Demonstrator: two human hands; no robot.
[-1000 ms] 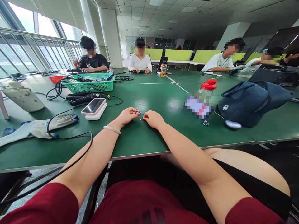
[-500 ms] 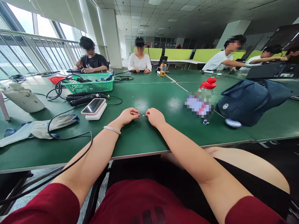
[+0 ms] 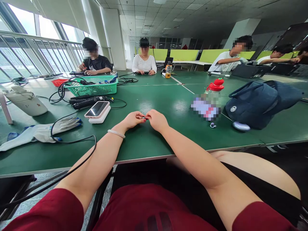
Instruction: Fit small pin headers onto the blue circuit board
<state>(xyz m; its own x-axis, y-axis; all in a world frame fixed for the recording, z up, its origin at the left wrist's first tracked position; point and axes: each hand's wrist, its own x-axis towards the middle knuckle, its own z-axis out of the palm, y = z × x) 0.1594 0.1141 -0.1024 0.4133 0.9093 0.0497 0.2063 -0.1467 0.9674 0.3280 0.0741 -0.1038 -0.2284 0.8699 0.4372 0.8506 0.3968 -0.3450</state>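
Note:
My left hand [image 3: 132,119] and my right hand [image 3: 156,120] rest on the green table [image 3: 149,141], fingertips meeting. Both are closed in a pinch around a tiny dark metal part [image 3: 144,118] held between them; it is too small to name. A white bracelet [image 3: 116,133] circles my left wrist. A phone lying on a white power bank [image 3: 98,111] sits just left of my left hand.
White work gloves [image 3: 43,132] and a black cable [image 3: 72,141] lie at the left, with a green basket [image 3: 93,86] behind. A red-capped bottle [image 3: 211,96], a dark blue bag [image 3: 257,102] and a small ring [image 3: 212,125] are at the right. Several people sit across the table.
My right hand has slid left until its fingertips touch those of my left hand; the gap between them has closed over the small part.

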